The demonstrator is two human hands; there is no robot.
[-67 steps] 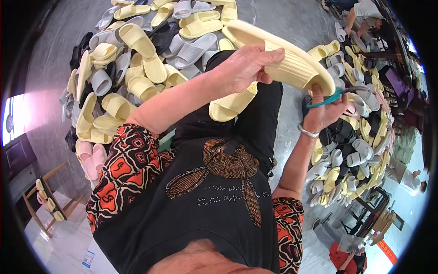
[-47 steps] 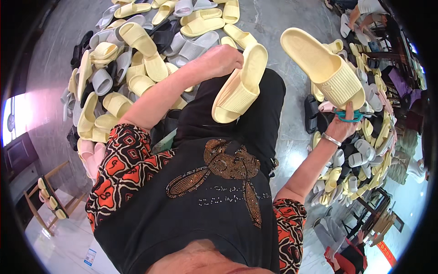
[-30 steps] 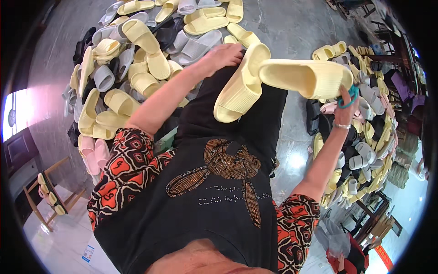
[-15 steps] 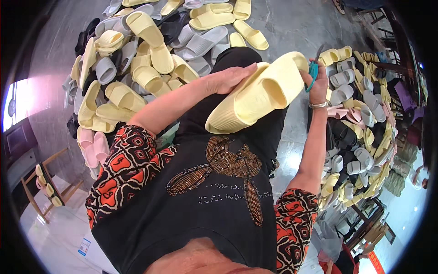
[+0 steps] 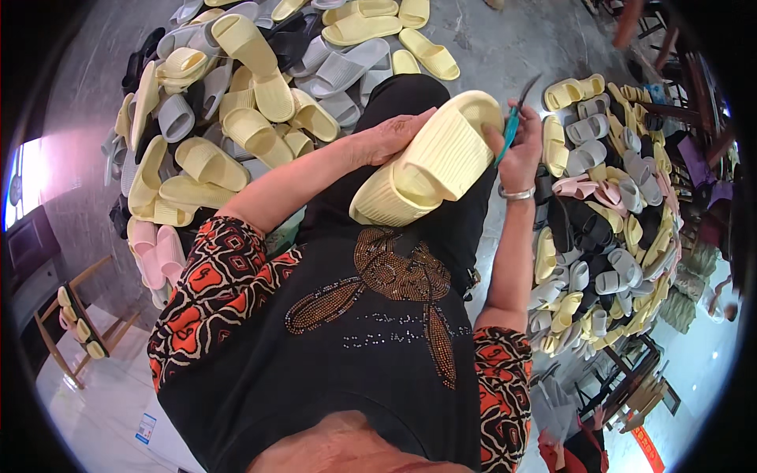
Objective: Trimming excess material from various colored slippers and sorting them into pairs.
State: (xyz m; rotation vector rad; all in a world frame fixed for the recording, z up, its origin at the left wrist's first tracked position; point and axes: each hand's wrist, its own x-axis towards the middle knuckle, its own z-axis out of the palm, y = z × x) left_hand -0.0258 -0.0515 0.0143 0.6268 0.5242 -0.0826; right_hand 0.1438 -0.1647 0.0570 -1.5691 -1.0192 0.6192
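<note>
Two pale yellow slippers (image 5: 430,165) lie stacked together across my lap, soles ribbed. My left hand (image 5: 394,135) rests on their upper side and holds them. My right hand (image 5: 522,146) grips the toe end of the pair and also holds teal-handled scissors (image 5: 514,120), blades pointing up and away. A silver bracelet (image 5: 516,193) sits on my right wrist.
A big heap of yellow, grey and pink slippers (image 5: 229,118) covers the floor on my left. Another heap of yellow, grey, pink and black slippers (image 5: 607,229) lies on my right. A small wooden rack (image 5: 75,323) stands at lower left. Dark furniture stands at far right.
The right hand had lifted one yellow slipper away to the right, then brought it back onto the slipper held by the left hand. Both slippers now rest together on the lap.
</note>
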